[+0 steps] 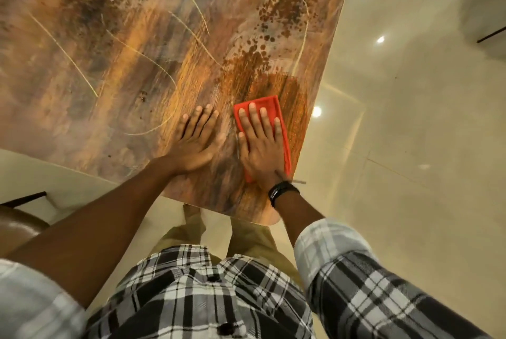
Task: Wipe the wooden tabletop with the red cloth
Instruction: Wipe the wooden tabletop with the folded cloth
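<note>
We have our right hand laid flat on the red cloth, its fingers straight and slightly spread, pressing the cloth down rather than curling round it. The cloth lies folded into a long strip just right of centre in the frame. Its long side runs close beside the right edge of the surface, and its near end sits a little short of the rounded corner at lower centre. Our left hand rests just left of the cloth, palm down on the bare wood, its fingers straight and close together, holding nothing. A black band circles the right wrist.

The streaked brown and orange top runs unobstructed from the hands toward the upper left of the frame, and we see its far rounded corner at upper right. Glossy pale floor fills the right side beyond the edge. A brown chair seat sits at lower left, below the surface's left edge.
</note>
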